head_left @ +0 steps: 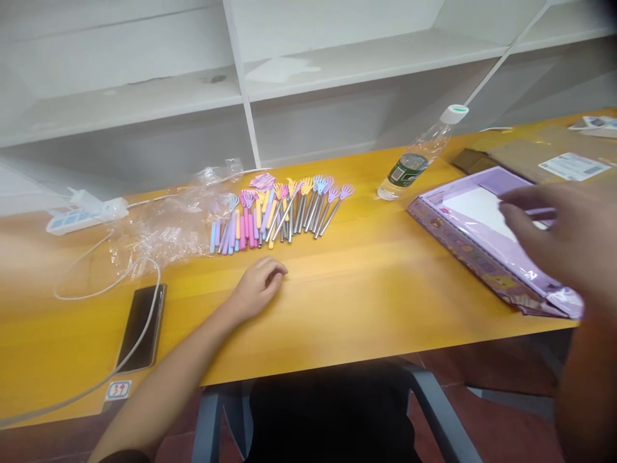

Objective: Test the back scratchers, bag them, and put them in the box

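Note:
My left hand [258, 288] rests on the table with its fingers loosely curled and nothing visible in them. Just beyond it lies a row of small back scratchers [289, 209] with metal rods, coloured claw-shaped heads and pastel handles, several of them overlapping. Over at the right, my right hand [569, 231] hovers above a purple display box [463, 247] with cartoon print on its side. Its thumb and fingers are bent with a gap between them, and I see nothing held. The hand is blurred and covers part of the box, where a white panel [477, 209] shows.
A clear water bottle [414, 157] stands tilted in view behind the box. Crumpled clear plastic bags [164, 231], a power strip [87, 215], a cable and a phone [142, 328] lie at left. A cardboard box [530, 151] sits at far right, with white shelves [376, 67] behind.

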Demonstrator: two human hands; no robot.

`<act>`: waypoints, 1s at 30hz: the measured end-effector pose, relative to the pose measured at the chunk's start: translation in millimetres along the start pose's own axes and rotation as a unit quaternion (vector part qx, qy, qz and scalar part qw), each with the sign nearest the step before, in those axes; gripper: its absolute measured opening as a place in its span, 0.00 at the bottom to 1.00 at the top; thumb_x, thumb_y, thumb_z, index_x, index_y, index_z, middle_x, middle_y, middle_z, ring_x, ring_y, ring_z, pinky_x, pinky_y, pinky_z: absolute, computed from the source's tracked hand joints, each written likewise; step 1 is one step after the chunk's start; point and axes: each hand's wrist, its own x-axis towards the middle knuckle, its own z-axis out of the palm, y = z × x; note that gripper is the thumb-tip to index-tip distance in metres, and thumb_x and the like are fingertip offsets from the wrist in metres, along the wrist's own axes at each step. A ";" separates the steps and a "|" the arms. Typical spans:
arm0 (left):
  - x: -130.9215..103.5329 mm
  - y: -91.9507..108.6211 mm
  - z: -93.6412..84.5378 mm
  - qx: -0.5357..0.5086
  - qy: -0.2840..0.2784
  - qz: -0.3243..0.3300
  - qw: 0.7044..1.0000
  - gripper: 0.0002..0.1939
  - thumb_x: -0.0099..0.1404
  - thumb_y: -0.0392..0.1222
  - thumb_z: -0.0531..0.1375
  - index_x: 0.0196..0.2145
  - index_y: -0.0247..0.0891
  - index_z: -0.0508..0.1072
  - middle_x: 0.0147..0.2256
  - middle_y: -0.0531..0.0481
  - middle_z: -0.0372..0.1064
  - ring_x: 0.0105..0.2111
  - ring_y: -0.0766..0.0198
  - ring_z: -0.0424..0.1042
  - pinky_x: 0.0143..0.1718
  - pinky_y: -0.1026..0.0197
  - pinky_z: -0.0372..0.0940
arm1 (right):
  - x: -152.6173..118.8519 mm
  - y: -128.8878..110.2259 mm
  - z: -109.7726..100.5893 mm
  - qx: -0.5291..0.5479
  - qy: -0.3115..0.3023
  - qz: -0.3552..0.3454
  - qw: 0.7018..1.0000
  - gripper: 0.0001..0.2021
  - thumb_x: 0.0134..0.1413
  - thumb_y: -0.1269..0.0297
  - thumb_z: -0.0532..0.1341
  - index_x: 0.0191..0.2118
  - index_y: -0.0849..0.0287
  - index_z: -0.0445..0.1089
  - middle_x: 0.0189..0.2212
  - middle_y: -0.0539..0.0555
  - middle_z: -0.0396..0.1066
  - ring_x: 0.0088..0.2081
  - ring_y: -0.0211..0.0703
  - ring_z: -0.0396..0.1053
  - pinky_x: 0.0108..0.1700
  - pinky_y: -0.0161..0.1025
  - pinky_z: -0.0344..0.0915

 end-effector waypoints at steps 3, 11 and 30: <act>3.2 -11.4 -10.1 0.100 0.039 0.047 0.993 0.10 0.75 0.34 0.55 0.48 0.41 0.74 0.47 0.44 0.75 0.51 0.52 0.73 0.55 0.48 0.69 | 3.4 -80.8 24.1 0.111 -0.025 -0.078 0.990 0.11 0.69 0.57 0.59 0.47 0.54 0.76 0.44 0.60 0.79 0.42 0.50 0.77 0.44 0.50 0.71; 7.9 -29.3 -20.3 0.207 0.065 0.042 0.975 0.12 0.75 0.33 0.55 0.51 0.39 0.74 0.50 0.41 0.72 0.53 0.49 0.69 0.57 0.45 0.68 | 10.1 -154.8 178.2 0.145 -0.103 -0.101 0.979 0.21 0.67 0.64 0.55 0.60 0.68 0.71 0.56 0.73 0.72 0.58 0.67 0.69 0.63 0.63 0.68; 6.3 -25.4 -25.4 0.132 0.101 0.008 0.986 0.10 0.72 0.31 0.56 0.42 0.41 0.75 0.42 0.47 0.75 0.47 0.55 0.73 0.52 0.51 0.68 | 0.0 -125.6 198.9 0.166 -0.105 -0.180 0.964 0.23 0.70 0.61 0.55 0.64 0.62 0.71 0.54 0.68 0.71 0.56 0.64 0.67 0.62 0.61 0.66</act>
